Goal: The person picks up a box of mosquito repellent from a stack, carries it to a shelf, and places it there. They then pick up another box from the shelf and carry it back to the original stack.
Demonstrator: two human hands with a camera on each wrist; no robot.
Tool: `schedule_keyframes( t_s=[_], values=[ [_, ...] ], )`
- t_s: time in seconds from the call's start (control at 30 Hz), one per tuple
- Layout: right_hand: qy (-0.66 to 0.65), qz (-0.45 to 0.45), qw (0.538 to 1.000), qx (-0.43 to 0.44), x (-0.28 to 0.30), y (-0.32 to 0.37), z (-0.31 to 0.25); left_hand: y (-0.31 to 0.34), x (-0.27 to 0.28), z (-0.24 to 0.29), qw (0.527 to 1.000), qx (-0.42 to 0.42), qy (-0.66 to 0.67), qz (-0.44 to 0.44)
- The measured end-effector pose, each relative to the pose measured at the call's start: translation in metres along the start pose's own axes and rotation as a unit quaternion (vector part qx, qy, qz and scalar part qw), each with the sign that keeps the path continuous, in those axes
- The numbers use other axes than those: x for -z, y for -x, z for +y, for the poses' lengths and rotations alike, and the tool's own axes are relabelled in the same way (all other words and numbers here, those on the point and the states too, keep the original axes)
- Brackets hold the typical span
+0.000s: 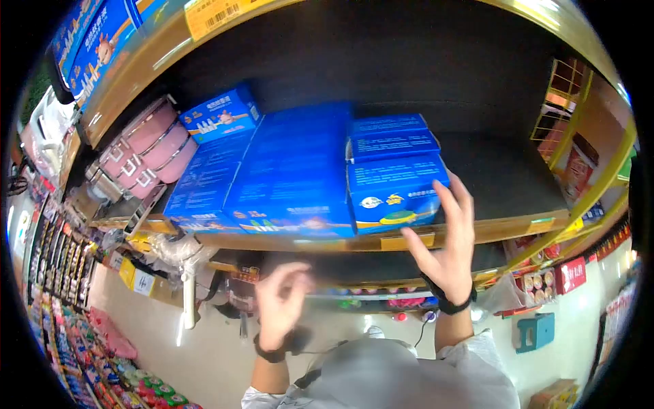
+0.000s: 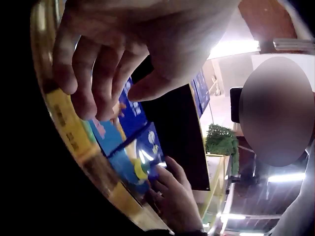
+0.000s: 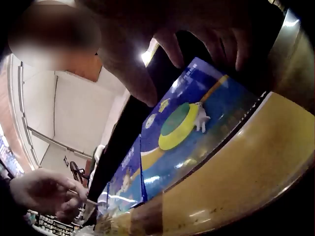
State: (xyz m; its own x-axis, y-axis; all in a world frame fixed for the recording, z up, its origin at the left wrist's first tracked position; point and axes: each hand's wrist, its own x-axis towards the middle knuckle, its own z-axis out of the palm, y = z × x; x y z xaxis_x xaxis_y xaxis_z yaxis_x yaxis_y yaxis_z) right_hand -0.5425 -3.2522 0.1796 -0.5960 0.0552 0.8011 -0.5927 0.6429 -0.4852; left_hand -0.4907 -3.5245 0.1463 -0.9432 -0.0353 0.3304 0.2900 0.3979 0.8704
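Observation:
On the shelf, a blue box [image 1: 396,194] with a green-and-yellow round picture stands at the right end of a row, another blue box [image 1: 394,136] behind it. My right hand [image 1: 451,249] is at its right front corner, fingertips along the right side and thumb spread near the lower front edge. In the right wrist view the box [image 3: 182,123] shows below the spread fingers. My left hand [image 1: 281,303] hangs in front of the shelf, fingers loosely bent and holding nothing. Large blue boxes [image 1: 289,170] stand left of the right-hand box.
A small blue box [image 1: 221,114] rests on top of the row's left part. Pink buckled cases [image 1: 153,146] stand at the far left. A wooden shelf edge [image 1: 494,230] with yellow labels runs along the front; a yellow wire rack [image 1: 593,204] is at the right.

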Motion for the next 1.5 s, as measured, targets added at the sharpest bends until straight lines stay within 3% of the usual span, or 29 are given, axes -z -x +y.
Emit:
schedule_keyframes(
  t_s=[0.13,0.27,0.63,0.77,0.9,0.97,1.07,1.1,1.17,1.33,1.5],
  values=[
    [-0.043,-0.001,0.998,-0.04,-0.006,-0.009,0.007,-0.004,-0.032,0.003,0.993,-0.031,0.04,-0.106],
    [-0.043,-0.01,0.998,-0.044,-0.003,-0.021,0.006,-0.013,-0.046,-0.005,0.971,0.012,0.135,-0.195],
    [-0.04,0.062,0.989,-0.125,-0.008,0.001,-0.02,-0.031,-0.047,-0.025,0.934,-0.026,0.245,-0.261],
    [-0.032,0.124,0.989,-0.068,-0.013,0.009,-0.035,-0.035,-0.051,-0.033,0.906,-0.02,0.31,-0.288],
    [-0.034,0.151,0.984,-0.089,-0.006,0.015,-0.061,-0.037,-0.051,-0.033,0.879,0.015,0.346,-0.329],
    [-0.051,0.159,0.977,-0.132,0.001,0.029,-0.074,-0.031,-0.05,-0.026,0.844,0.059,0.414,-0.336],
    [0.121,0.126,0.983,-0.058,0.018,0.064,-0.085,-0.021,-0.049,-0.029,0.764,0.122,0.505,-0.382],
    [0.097,0.139,0.982,-0.079,0.02,0.076,-0.099,-0.013,-0.049,-0.031,0.779,0.138,0.476,-0.384],
    [0.186,0.124,0.972,-0.072,0.034,0.104,-0.119,0.008,-0.051,-0.029,0.799,0.159,0.417,-0.404],
    [0.245,0.148,0.945,-0.158,0.073,0.206,-0.14,0.095,-0.102,-0.061,0.729,0.257,0.445,-0.453],
    [0.265,0.194,0.9,-0.288,0.121,0.305,-0.15,0.16,-0.123,-0.02,0.698,0.308,0.377,-0.525]
  ],
)
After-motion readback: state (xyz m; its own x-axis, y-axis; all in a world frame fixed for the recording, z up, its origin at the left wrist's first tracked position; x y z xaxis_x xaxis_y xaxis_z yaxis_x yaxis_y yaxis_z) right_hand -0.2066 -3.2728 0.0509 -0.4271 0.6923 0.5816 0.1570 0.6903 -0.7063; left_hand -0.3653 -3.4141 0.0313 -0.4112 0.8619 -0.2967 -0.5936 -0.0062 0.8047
